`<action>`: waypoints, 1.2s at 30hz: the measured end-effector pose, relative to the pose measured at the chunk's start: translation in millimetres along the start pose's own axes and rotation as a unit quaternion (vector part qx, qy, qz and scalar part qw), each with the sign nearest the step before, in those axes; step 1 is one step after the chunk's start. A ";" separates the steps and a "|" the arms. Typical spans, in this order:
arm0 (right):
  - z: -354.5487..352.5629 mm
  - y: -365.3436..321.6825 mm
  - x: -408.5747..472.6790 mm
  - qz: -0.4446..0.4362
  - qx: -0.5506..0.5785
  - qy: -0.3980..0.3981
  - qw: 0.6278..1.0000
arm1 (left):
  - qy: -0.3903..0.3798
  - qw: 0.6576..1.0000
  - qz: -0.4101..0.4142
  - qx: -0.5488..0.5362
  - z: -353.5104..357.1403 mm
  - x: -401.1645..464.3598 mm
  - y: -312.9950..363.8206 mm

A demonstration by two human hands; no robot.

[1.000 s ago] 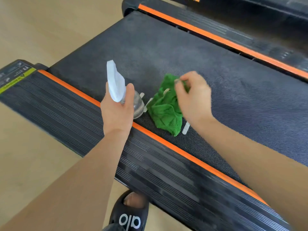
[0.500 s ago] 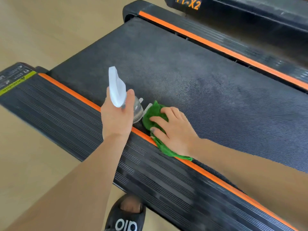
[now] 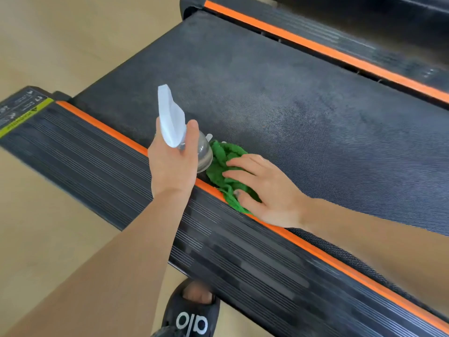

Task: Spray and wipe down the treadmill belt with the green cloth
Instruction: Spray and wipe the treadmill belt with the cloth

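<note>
The green cloth (image 3: 224, 171) lies bunched at the near edge of the treadmill belt (image 3: 279, 93), spilling a little over the orange trim strip (image 3: 315, 249) onto the ribbed side rail (image 3: 97, 152). The right hand (image 3: 264, 190) lies flat on top of it, fingers straight and spread, pressing it down rather than gripping it. The belt's long axis runs from upper left to lower right in the view, and nearly all of its dark textured surface stretches away from the cloth toward the far orange strip (image 3: 340, 54), so the coming wipe looks set to go outward and along that axis, away from the person's body. The right hand is plainly the one placed to do it, since it already sits on the cloth.

The left hand (image 3: 173, 161) is curled around the neck of a clear spray bottle (image 3: 202, 154) with a white trigger head (image 3: 170, 115), held upright just beside the cloth and touching or nearly touching it (the contact itself is hidden behind the bottle). The nozzle points up and away, over the belt.

A paler, mottled patch on the belt beyond the hands may be spray or dust; I cannot tell which. The treadmill sits low on a tan floor (image 3: 60, 45), and 1 foot in a black slide sandal (image 3: 192, 314) stands beside the rail.
</note>
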State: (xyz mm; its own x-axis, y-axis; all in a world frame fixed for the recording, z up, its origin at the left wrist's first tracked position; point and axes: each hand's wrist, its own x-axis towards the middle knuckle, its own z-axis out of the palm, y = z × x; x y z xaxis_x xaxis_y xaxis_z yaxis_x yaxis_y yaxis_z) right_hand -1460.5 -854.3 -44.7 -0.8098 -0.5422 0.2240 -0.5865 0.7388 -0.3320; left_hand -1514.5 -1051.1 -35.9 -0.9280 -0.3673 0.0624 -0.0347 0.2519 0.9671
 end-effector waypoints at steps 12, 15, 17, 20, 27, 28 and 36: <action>9.0 -3.4 5.5 -0.012 -0.035 0.040 0.999 | -0.005 1.000 -0.016 -0.019 -1.4 -2.3 3.7; -14.6 7.5 -53.9 0.029 -0.044 -0.003 0.999 | -0.013 1.000 -0.018 -0.011 -1.1 -2.9 4.6; -34.4 12.9 -94.5 0.046 -0.045 -0.034 0.997 | -0.022 1.000 -0.014 -0.004 -1.3 -3.5 6.0; -56.1 12.9 -105.2 0.067 -0.024 -0.050 0.996 | -0.047 0.999 0.003 0.005 0.1 -8.4 9.5; 14.0 -6.3 35.1 0.191 -0.040 0.107 0.975 | -0.076 0.996 0.006 0.045 5.5 -1.6 27.7; 20.3 -7.4 31.8 0.160 -0.054 0.098 0.981 | -0.087 0.995 -0.008 0.057 5.8 0.0 32.4; -32.4 22.5 -121.5 0.204 -0.134 0.045 0.969 | -0.318 0.934 -0.123 0.104 17.4 -8.0 82.3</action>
State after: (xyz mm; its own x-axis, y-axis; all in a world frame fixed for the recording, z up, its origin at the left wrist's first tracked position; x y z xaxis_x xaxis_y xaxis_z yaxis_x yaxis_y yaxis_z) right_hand -1375.8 -758.8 -49.7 -0.9660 -0.1556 0.2065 -0.1906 0.9681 -0.1624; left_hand -1516.4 -1011.8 38.9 -0.9130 0.1533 -0.3782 -0.2849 0.4238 0.8598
